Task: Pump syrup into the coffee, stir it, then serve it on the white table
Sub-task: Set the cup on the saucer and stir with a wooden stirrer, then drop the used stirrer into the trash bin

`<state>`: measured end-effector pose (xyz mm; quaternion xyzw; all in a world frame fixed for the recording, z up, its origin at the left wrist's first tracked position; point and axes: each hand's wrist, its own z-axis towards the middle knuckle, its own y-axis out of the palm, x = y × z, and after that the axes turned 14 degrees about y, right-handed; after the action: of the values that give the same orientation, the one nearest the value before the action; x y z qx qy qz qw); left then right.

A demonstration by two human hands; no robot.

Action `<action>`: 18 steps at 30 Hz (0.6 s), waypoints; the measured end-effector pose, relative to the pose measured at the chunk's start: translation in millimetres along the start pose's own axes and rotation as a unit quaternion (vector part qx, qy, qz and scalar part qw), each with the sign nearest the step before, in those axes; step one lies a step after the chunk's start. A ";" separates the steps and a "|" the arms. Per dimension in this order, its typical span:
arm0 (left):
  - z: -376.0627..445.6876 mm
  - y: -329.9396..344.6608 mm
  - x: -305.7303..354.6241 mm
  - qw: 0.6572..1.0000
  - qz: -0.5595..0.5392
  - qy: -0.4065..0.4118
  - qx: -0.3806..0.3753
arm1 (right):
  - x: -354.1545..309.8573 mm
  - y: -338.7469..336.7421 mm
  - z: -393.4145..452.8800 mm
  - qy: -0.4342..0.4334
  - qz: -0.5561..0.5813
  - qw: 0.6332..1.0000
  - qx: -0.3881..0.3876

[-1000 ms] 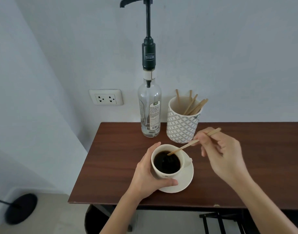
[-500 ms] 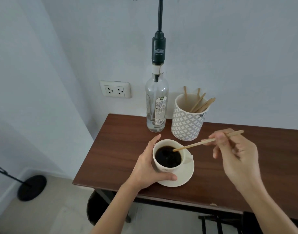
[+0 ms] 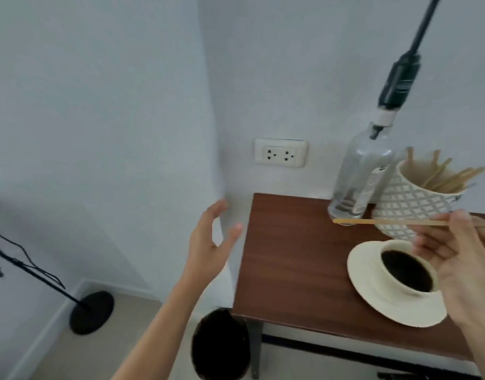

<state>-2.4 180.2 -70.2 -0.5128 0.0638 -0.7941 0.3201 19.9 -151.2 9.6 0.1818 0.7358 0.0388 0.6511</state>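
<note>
Coffee cup point(image 3: 406, 272) sits on its saucer point(image 3: 373, 292) near the right end of our brown table point(image 3: 290, 256). Our right hand point(image 3: 466, 259) pinches a stirrer point(image 3: 386, 221) level above it. Left hand point(image 3: 211, 242) hangs spread, off the table's left edge. Syrup bottle point(image 3: 359, 176) stands far back.

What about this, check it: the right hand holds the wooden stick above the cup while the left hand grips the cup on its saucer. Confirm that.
Not quite. In the head view the left hand is open in the air off the table's left edge, touching nothing. The rest holds: the right hand holds the wooden stick above the cup on its saucer.
</note>
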 end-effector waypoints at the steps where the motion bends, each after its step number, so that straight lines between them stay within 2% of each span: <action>1: 2.4 -20.3 -22.0 1.000 0.024 -0.005 0.013 | 13.3 25.2 -11.3 -0.002 -0.002 1.000 -0.001; 3: 5.0 -53.2 -69.1 0.997 0.077 -0.018 0.005 | 42.3 73.1 -33.1 -0.007 -0.020 1.000 -0.001; 6: 3.3 -82.8 -132.0 0.990 0.129 -0.035 -0.051 | 85.4 135.1 -63.9 -0.005 -0.073 0.997 -0.014; 9: 3.8 -97.3 -179.1 0.982 0.163 -0.015 -0.099 | 130.1 179.6 -84.8 -0.011 -0.161 0.987 -0.010; 12: 10.2 -100.8 -218.0 0.971 0.206 0.026 -0.120 | 175.6 209.7 -97.2 -0.029 -0.251 0.967 -0.009; 15: 18.9 -97.7 -237.6 0.962 0.229 0.025 -0.146 | 224.5 226.1 -96.7 -0.031 -0.347 0.937 -0.029; 18: 17.9 -91.8 -250.5 0.958 0.241 0.031 -0.155 | 278.4 227.1 -85.9 0.014 -0.412 0.910 -0.042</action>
<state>39.6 400.2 -216.2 -0.5003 0.3175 -0.6895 0.4165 -38.3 164.3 -173.7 -0.1652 0.7521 -0.1992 0.6062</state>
